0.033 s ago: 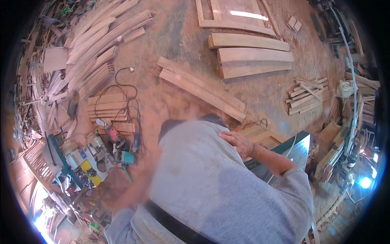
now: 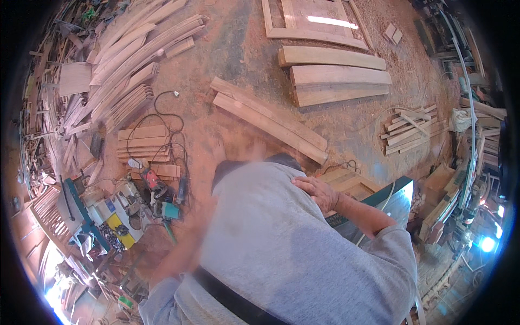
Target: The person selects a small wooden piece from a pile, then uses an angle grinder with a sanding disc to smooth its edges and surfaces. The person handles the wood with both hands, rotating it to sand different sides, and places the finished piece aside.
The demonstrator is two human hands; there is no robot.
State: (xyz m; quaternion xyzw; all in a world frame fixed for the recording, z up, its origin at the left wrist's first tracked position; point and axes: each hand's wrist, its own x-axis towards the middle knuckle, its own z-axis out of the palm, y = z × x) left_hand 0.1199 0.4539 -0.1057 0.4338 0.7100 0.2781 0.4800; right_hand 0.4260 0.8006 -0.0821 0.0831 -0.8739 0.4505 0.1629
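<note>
My right hand (image 2: 319,194) lies against the side of my grey shirt (image 2: 271,227), fingers stretched and holding nothing. Beside it stands the green-edged metal table (image 2: 401,200) of a machine. My left forearm (image 2: 176,257) runs up along the other side of the shirt. My left hand (image 2: 207,214) is blurred and partly merges with the shirt's edge, so its fingers cannot be made out. A corded red power tool (image 2: 151,177) and a teal one (image 2: 169,210) are on the floor left of it. Two long boards (image 2: 271,127) lie ahead of me.
Several stacked planks (image 2: 143,143) and curved wooden pieces (image 2: 130,65) spread along the left. Thick boards (image 2: 341,76) and a wooden frame (image 2: 314,32) lie at the far right, thin strips (image 2: 409,130) nearer. A black cord (image 2: 157,108) loops over the dusty floor.
</note>
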